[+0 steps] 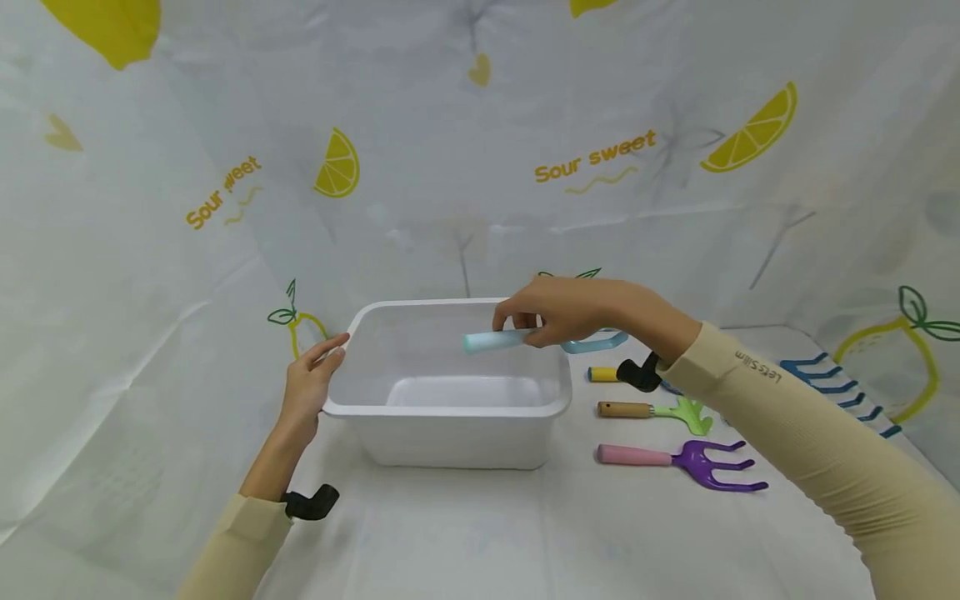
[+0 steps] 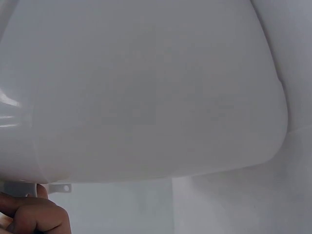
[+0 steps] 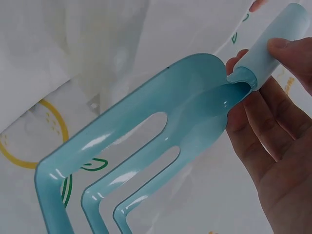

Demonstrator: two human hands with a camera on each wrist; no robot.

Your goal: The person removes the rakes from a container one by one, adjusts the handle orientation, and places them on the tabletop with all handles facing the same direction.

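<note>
My right hand (image 1: 573, 308) grips the pale blue handle of a garden hand rake (image 3: 190, 102) over the right side of a white plastic tub (image 1: 450, 437). In the right wrist view, thumb and fingers close round the handle near its collar, and the blue bent prongs point away from the palm. At the tub's left rim, my left hand (image 1: 306, 387) holds the edge between thumb and fingers. The left wrist view is mostly filled by the tub's outer wall, with curled fingers (image 2: 41, 218) under the rim at the lower left.
Right of the tub lie a purple fork with a pink handle (image 1: 633, 455), a green rake with a wooden handle (image 1: 626, 409) and a yellow-handled tool (image 1: 602, 374), partly hidden by the right wrist. Blue prongs (image 1: 836, 387) show farther right. A lemon-print sheet (image 1: 420, 242) rises behind.
</note>
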